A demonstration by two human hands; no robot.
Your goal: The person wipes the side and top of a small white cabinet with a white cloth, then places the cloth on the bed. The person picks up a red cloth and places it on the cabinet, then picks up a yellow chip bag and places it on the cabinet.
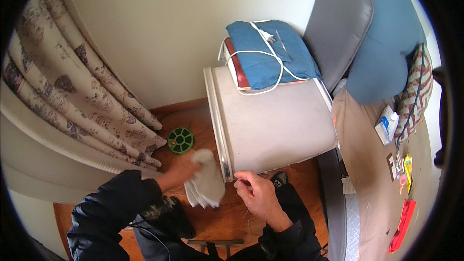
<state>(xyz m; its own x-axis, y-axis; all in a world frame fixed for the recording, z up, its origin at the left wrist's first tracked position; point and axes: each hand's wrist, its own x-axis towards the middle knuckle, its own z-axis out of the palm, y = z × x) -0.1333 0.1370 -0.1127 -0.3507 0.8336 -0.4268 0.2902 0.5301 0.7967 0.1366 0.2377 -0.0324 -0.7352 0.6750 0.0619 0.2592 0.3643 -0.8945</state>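
My left hand, slightly blurred, grips the upper left edge of a small stack of pale grey cloth pieces. They have rounded ends and look like gloves or insoles; I cannot tell which. Several layers fan out at the lower end, above the wooden floor. To the right, apart from the stack, my right hand is closed with thumb and forefinger together, close to the near corner of the pale padded seat. What it pinches, if anything, is too small to make out. A thin pale strand shows beneath it.
A pale padded seat stands ahead, bearing a folded blue cloth with a white cord. Near the patterned curtain lies a green-rimmed round object. The brown-covered surface at right holds a red packet and small items.
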